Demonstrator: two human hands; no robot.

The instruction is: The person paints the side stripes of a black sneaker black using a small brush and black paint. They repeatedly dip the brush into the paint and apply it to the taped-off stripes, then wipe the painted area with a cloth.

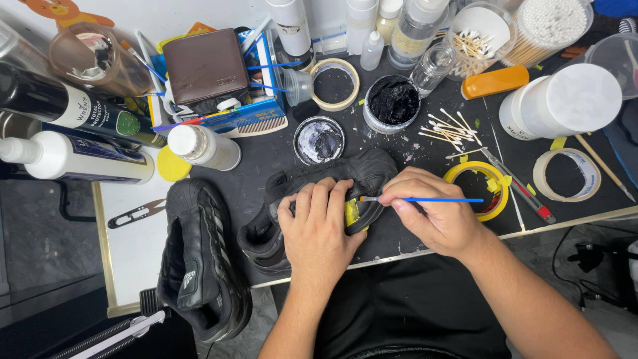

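I see a black sports shoe (312,183) lying on its side on the dark desk (279,156), close to the front edge. It is all black, with a small patch of yellow tape (352,213) stuck near its sole. My left hand (318,229) rests on top of the shoe, and its fingers curl tight around it to hold it down. My right hand (435,213) pinches a thin blue-handled paintbrush (432,199) between closed fingers. The brush tip touches the shoe just beside the yellow tape. A second black shoe (199,266) sits to the left.
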